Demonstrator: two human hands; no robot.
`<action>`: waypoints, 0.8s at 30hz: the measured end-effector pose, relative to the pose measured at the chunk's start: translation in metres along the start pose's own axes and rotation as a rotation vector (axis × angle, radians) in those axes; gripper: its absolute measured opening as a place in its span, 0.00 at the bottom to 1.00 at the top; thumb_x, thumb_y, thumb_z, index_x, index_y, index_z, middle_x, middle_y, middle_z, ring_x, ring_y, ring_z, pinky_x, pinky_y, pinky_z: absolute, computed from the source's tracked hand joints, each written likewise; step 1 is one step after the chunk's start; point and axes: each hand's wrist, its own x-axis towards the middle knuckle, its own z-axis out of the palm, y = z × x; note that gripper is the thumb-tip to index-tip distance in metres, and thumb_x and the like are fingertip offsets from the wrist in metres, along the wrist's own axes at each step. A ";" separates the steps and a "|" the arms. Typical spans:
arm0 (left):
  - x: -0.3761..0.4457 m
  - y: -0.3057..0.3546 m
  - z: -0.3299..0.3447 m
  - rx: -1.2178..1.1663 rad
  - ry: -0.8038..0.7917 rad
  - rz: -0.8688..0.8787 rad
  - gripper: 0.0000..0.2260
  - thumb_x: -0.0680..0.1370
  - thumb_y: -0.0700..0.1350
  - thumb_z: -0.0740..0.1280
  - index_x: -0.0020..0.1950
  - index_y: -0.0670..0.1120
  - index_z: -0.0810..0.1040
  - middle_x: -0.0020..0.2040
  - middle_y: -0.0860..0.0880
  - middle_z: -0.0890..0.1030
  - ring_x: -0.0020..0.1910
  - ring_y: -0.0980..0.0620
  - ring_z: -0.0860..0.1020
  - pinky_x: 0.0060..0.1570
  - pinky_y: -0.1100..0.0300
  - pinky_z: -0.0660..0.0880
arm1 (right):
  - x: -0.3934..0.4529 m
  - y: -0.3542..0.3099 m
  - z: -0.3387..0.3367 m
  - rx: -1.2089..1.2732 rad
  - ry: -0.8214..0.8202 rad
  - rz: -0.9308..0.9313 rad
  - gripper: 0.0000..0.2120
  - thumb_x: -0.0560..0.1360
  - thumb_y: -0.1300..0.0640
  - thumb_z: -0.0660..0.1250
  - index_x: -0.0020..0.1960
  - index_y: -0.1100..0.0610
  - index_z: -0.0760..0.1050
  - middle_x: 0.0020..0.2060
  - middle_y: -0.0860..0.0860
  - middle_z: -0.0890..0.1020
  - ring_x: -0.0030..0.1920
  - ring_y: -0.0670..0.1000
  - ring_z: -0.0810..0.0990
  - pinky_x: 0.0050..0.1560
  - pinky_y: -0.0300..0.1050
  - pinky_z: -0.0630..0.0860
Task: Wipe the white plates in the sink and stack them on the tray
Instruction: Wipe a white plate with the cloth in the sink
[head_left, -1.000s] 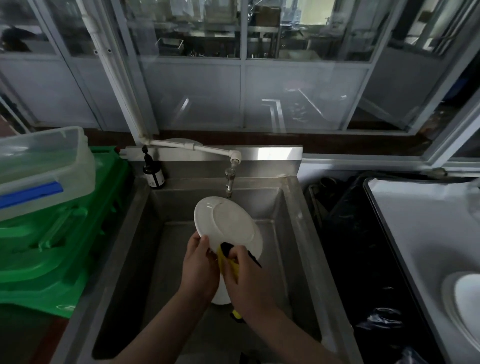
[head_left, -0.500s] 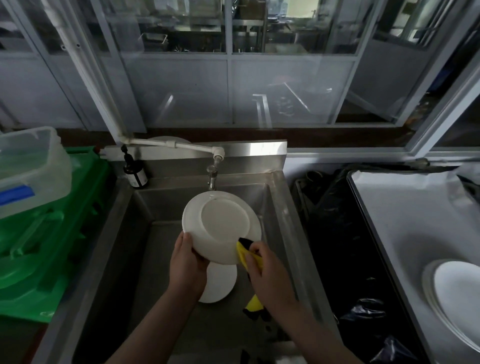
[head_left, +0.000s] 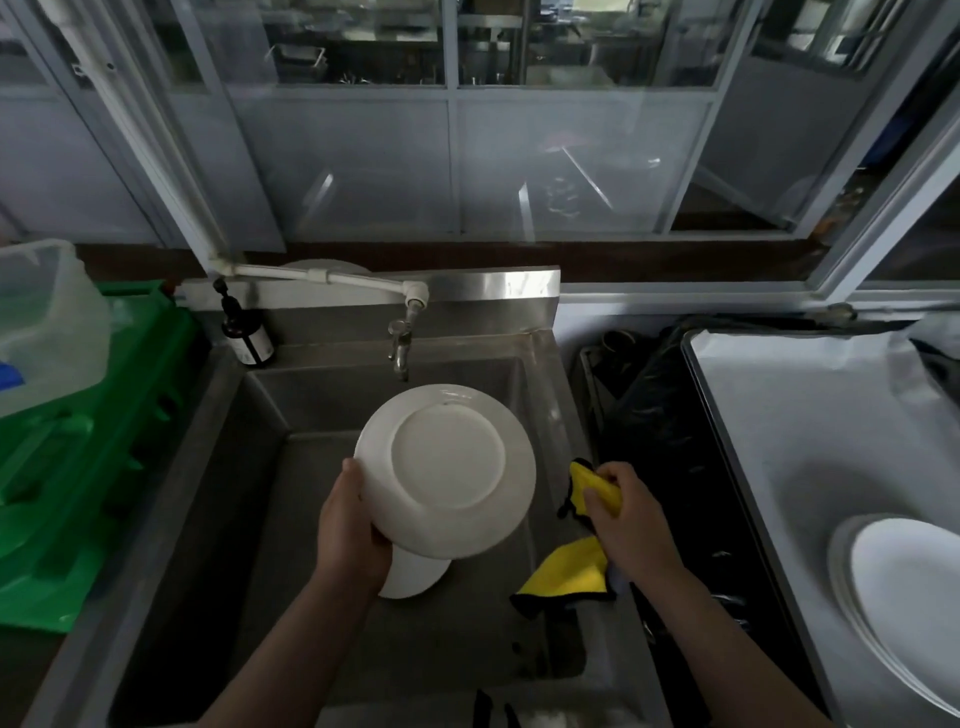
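Note:
My left hand (head_left: 349, 525) grips the lower left rim of a white plate (head_left: 448, 467), held above the steel sink (head_left: 218, 499) with its underside facing me. Another white plate (head_left: 415, 577) lies on the sink floor, mostly hidden under the held one. My right hand (head_left: 626, 519) holds a yellow cloth with black trim (head_left: 571, 569) beside the plate's right edge, apart from it. On the right, a stack of white plates (head_left: 904, 587) lies on the paper-lined tray (head_left: 789, 415).
A tap (head_left: 399, 348) hangs over the sink's back, just above the held plate. A dark soap bottle (head_left: 247, 335) stands at the back left corner. Green crates (head_left: 78, 441) and a clear plastic box (head_left: 47, 322) sit left. Black bags (head_left: 660, 431) fill the gap right of the sink.
The plate has turned flatter, its underside toward me. My right hand with the cloth has come off the plate and moved right, over the sink's right edge.

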 end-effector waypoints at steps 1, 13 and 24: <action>0.000 -0.003 0.001 0.015 0.000 -0.006 0.13 0.84 0.54 0.59 0.57 0.52 0.81 0.50 0.51 0.86 0.57 0.47 0.80 0.60 0.47 0.76 | 0.003 0.007 -0.003 -0.025 0.000 0.021 0.10 0.79 0.52 0.66 0.59 0.48 0.69 0.48 0.47 0.76 0.45 0.46 0.76 0.38 0.40 0.70; 0.000 -0.018 0.011 0.065 0.029 -0.011 0.13 0.84 0.55 0.60 0.58 0.51 0.81 0.55 0.48 0.84 0.58 0.46 0.79 0.56 0.48 0.76 | 0.011 0.053 -0.013 -0.300 -0.126 0.133 0.24 0.77 0.57 0.65 0.72 0.58 0.68 0.65 0.57 0.75 0.64 0.57 0.74 0.63 0.53 0.73; -0.005 -0.017 0.015 0.045 0.020 0.005 0.12 0.84 0.53 0.59 0.55 0.51 0.80 0.54 0.47 0.83 0.54 0.47 0.79 0.51 0.50 0.76 | 0.016 0.017 -0.007 -0.204 -0.162 0.103 0.25 0.80 0.54 0.63 0.76 0.54 0.63 0.72 0.53 0.69 0.71 0.55 0.68 0.68 0.50 0.70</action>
